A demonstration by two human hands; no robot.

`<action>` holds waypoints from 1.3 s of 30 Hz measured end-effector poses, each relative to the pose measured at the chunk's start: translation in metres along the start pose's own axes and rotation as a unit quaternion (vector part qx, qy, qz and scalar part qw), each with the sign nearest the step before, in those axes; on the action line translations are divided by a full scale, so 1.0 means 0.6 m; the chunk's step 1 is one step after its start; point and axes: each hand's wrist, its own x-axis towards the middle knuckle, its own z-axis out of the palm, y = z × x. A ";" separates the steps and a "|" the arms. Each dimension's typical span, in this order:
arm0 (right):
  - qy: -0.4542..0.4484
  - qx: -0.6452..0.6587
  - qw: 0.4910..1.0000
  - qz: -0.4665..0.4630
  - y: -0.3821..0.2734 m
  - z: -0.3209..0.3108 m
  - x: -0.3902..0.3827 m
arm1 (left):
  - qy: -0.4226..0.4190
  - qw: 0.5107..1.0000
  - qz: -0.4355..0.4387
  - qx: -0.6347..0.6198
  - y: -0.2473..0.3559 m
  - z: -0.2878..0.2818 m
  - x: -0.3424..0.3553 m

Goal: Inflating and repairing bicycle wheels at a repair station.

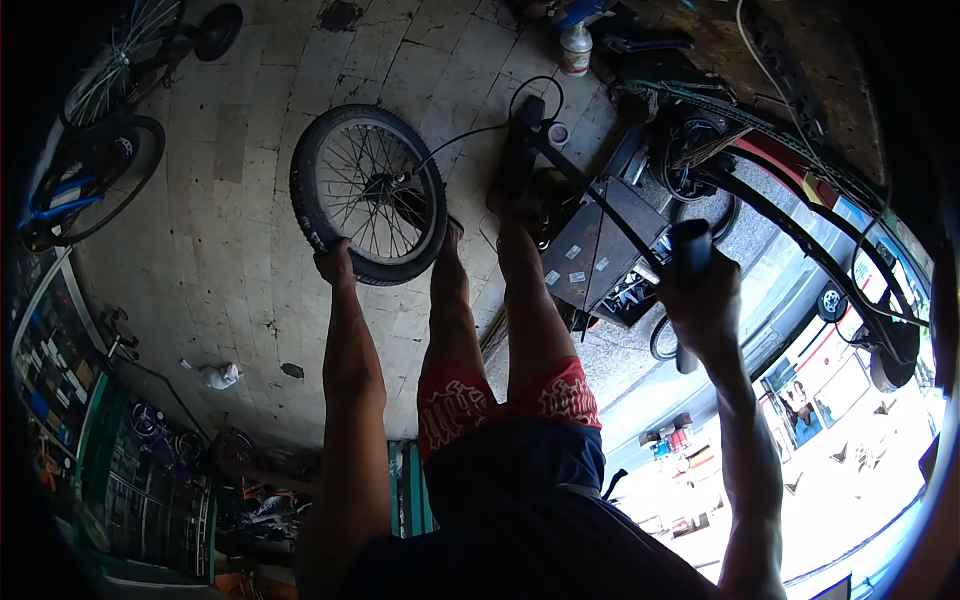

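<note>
My left hand (335,262) grips the black knobbly tyre of a spoked bicycle wheel (428,235), which leans at an angle above the tiled floor. My right hand (706,292) is wrapped round the dark crossbar handle of a floor pump (605,207). From the handle a thin rod runs down toward the pump's lower end near my foot. A thin black hose (465,134) loops from there to the wheel, ending inside the rim near the spokes. The exact join at the valve is too small to make out.
A grey metal cabinet (585,255) stands right of my legs. A white bottle (575,50) stands at the far side, beside a cluttered workbench (800,60). Bicycle parts (75,200) lie at the left. A crumpled white cloth or bag (215,374) rests on the floor.
</note>
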 end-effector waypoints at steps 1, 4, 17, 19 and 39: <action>0.015 0.050 0.997 -0.049 -0.001 -0.007 -0.003 | 0.000 1.000 -0.014 -0.019 -0.010 -0.007 0.015; 0.066 0.054 0.994 -0.070 -0.008 0.036 0.039 | -0.004 0.996 -0.046 -0.081 -0.044 -0.024 0.056; 0.098 -0.018 0.988 -0.114 -0.033 0.153 0.118 | -0.064 0.888 -0.137 -0.435 -0.053 -0.030 0.039; 0.127 -0.049 0.979 -0.151 -0.016 0.153 0.116 | -0.076 0.864 -0.124 -0.482 -0.037 -0.028 0.025; 0.199 -0.122 0.971 -0.047 0.053 0.275 0.199 | -0.054 0.941 -0.064 -0.327 0.181 0.001 0.007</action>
